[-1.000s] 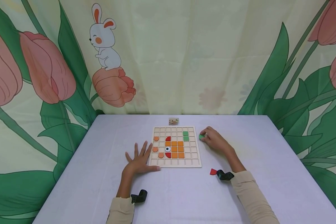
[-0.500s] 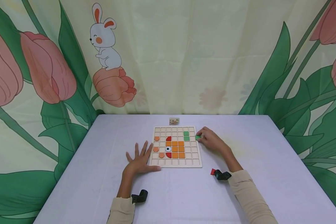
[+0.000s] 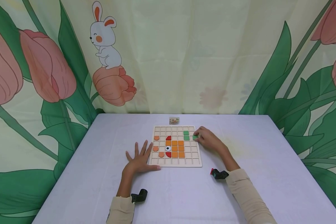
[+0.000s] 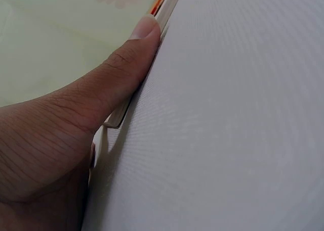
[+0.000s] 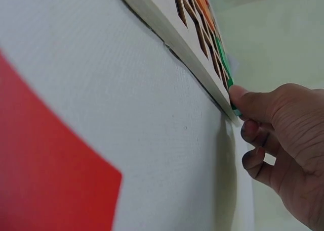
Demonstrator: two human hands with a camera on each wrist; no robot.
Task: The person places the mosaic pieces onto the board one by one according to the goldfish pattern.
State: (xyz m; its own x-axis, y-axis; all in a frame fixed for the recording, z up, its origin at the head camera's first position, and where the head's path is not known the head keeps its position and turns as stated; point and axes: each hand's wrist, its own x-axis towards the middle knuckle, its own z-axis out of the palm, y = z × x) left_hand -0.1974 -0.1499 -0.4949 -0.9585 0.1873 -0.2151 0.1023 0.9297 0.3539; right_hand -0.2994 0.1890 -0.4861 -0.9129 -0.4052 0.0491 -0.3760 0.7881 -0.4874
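A wooden grid board (image 3: 192, 161) lies on the table, bearing several orange square tiles (image 3: 175, 149), a round eye tile (image 3: 168, 148), two red curved pieces (image 3: 168, 138), orange discs (image 3: 156, 137) and two green tiles (image 3: 186, 137). At the board's right edge my right hand (image 3: 210, 140) pinches another green tile (image 3: 195, 137) between thumb and fingers; the fingers partly hide it. My left hand (image 3: 139, 162) lies with spread, straight fingers at the board's lower left corner, its thumb (image 4: 126, 59) along the near edge.
A red piece (image 5: 50, 175) lies on the cloth near the right wrist, mostly hidden in the head view by the black wrist camera (image 3: 220, 174). Behind the board is a small patterned card (image 3: 174, 120). A printed curtain (image 3: 168, 62) hangs behind the table.
My right hand has moved left with the green tile, from beside the board to over its right edge. The left hand has stayed in place.
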